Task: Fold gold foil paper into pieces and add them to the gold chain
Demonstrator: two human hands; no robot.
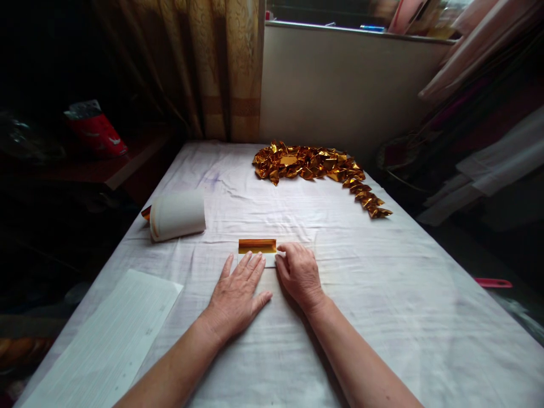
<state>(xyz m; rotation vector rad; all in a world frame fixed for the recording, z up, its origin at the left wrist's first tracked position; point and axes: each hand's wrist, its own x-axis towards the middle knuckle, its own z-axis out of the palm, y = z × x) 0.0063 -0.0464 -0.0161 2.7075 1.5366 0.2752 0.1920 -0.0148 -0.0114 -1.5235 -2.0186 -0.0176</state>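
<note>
A small piece of gold foil paper [257, 246] with a white lower band lies flat on the cloth in front of me. My left hand [240, 286] rests on it palm down, fingers stretched over the white band and thumb out to the side. At the right end of the piece, my right hand [301, 275] is curled, with its thumb and index finger bent in at the edge. Part of the white band is covered by my left fingers.
A pale paper roll [181, 215] lies at left, with gold foil showing at its end. Nearer is a lined paper sheet [106, 334]. A folded gold foil chain [306, 164] curves along the far right of the white-clothed table [382, 317]. Behind hangs a curtain [212, 73].
</note>
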